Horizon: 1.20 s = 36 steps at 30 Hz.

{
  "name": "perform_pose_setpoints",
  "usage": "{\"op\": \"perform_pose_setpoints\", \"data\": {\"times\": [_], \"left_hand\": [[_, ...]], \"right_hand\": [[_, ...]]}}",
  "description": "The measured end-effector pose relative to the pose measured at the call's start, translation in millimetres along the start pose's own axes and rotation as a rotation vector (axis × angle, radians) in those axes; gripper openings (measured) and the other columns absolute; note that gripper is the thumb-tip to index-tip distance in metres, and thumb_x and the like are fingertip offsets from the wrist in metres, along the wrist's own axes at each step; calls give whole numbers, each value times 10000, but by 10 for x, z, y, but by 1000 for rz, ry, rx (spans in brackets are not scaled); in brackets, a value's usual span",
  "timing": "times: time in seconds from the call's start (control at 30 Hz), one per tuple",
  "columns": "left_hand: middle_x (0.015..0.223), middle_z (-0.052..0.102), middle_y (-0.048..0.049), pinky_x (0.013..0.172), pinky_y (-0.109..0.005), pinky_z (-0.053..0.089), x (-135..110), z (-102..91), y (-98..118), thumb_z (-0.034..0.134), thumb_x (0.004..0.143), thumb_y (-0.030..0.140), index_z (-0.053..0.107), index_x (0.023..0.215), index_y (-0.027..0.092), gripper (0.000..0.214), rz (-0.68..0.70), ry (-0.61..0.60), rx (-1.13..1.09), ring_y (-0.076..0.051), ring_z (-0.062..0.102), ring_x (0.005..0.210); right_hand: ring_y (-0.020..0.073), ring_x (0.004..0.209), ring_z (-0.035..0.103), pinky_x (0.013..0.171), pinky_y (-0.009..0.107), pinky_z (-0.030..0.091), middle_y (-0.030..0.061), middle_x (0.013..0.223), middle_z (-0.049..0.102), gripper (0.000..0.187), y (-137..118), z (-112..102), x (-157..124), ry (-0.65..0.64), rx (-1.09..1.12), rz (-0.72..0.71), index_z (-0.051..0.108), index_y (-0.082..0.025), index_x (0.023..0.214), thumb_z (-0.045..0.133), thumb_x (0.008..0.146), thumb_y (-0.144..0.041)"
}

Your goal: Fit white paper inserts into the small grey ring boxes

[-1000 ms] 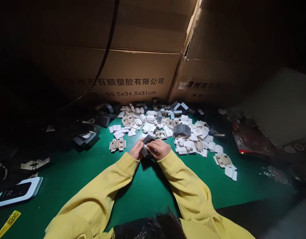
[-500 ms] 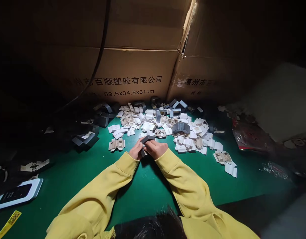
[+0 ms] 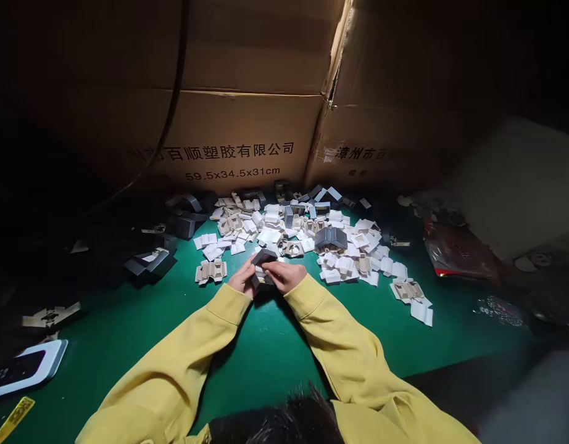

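Note:
My left hand [image 3: 241, 279] and my right hand [image 3: 285, 274] meet over the green table [image 3: 266, 351], both closed on one small grey box [image 3: 262, 264] with its lid flap up. Both sleeves are yellow. Just beyond the hands lies a heap of white and tan cardboard inserts [image 3: 344, 256] mixed with several more grey boxes [image 3: 331, 237]. A single tan insert [image 3: 210, 271] lies left of my left hand.
Large brown cartons [image 3: 238, 135] wall off the back of the table. Dark grey boxes [image 3: 150, 262] lie at the left in shadow. A phone on a white tray [image 3: 23, 369] sits at the near left. A red packet [image 3: 455, 259] lies at the right.
My hands keep hold of the grey box and have shifted slightly; the view has drifted a little to the right, so everything sits further left.

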<state>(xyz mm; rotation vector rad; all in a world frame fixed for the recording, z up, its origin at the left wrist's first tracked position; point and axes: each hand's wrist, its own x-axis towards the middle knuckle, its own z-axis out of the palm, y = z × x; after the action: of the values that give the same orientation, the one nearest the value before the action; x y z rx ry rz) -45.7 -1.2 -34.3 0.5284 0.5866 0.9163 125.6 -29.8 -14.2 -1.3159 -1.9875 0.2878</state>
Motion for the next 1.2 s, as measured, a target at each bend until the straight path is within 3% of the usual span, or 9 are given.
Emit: {"op": "perform_pose_setpoints", "data": {"times": [0.1, 0.17, 0.27, 0.37, 0.47, 0.73, 0.83, 0.97, 1.2], "left_hand": [[1207, 686, -147, 967, -482, 515, 2, -33, 57, 660, 830, 193, 508, 1369, 159, 561, 0, 2, -75, -322, 679, 1083], [1207, 686, -151, 959, -521, 519, -13, -40, 91, 623, 855, 187, 451, 1420, 182, 591, 6, 6, -118, -328, 680, 1093], [1207, 689, -152, 945, -528, 532, -51, -16, 133, 553, 906, 199, 392, 1469, 197, 586, -8, 5, -157, -325, 676, 1111], [1200, 690, -168, 912, -509, 553, -90, 49, 165, 489, 934, 191, 341, 1501, 180, 586, -44, 4, -170, -318, 685, 1094], [1173, 697, -178, 846, -485, 577, -112, 114, 188, 446, 939, 166, 305, 1511, 151, 589, -68, 33, -174, -330, 693, 1072], [1201, 690, -171, 853, -457, 579, -92, 85, 185, 480, 924, 169, 278, 1507, 175, 617, -98, 9, -193, -322, 682, 1103], [1187, 694, -175, 888, -456, 570, -88, 83, 183, 474, 929, 161, 347, 1473, 142, 560, -78, 38, -198, -323, 680, 1108], [1225, 668, -219, 950, -433, 556, -100, 101, 195, 477, 928, 162, 407, 1431, 89, 513, -94, 50, -224, -310, 661, 1153], [1179, 700, -181, 962, -426, 564, -105, 100, 155, 544, 907, 163, 501, 1335, 117, 433, -26, 6, -157, -317, 658, 1161]], "right_hand": [[156, 873, 727, 797, 248, 573, 53, 989, 780, 255, 172, -122, 14, 225, 80, 35, 751, -210, 1050, 520, 967, -279], [181, 903, 718, 816, 286, 578, 74, 993, 773, 257, 318, -226, 32, 300, 17, 164, 749, -184, 1027, 514, 963, -262], [236, 1023, 663, 882, 362, 556, 110, 1145, 725, 315, 496, -310, 33, 199, -220, 312, 715, -163, 1122, 472, 924, -128], [299, 1063, 590, 796, 404, 543, 153, 1358, 600, 482, 565, -280, 7, 21, -463, 427, 636, -162, 1269, 480, 835, -20], [310, 1039, 543, 731, 391, 516, 182, 1344, 573, 563, 567, -235, -8, -64, -551, 464, 589, -172, 1319, 480, 798, 11], [276, 1039, 520, 906, 371, 473, 131, 1127, 643, 259, 582, -315, -15, -86, -435, 408, 702, -188, 1099, 542, 895, -188], [241, 1057, 543, 948, 341, 468, 105, 1165, 651, 351, 570, -299, -26, -79, -385, 396, 685, -194, 1173, 486, 896, -116], [254, 1097, 555, 951, 343, 477, 122, 1235, 628, 463, 554, -285, -35, -67, -402, 457, 615, -160, 1301, 557, 844, -111], [247, 1009, 588, 934, 351, 489, 98, 1044, 679, 413, 567, -359, -15, -24, -344, 478, 661, -170, 1218, 642, 805, -172]]}}
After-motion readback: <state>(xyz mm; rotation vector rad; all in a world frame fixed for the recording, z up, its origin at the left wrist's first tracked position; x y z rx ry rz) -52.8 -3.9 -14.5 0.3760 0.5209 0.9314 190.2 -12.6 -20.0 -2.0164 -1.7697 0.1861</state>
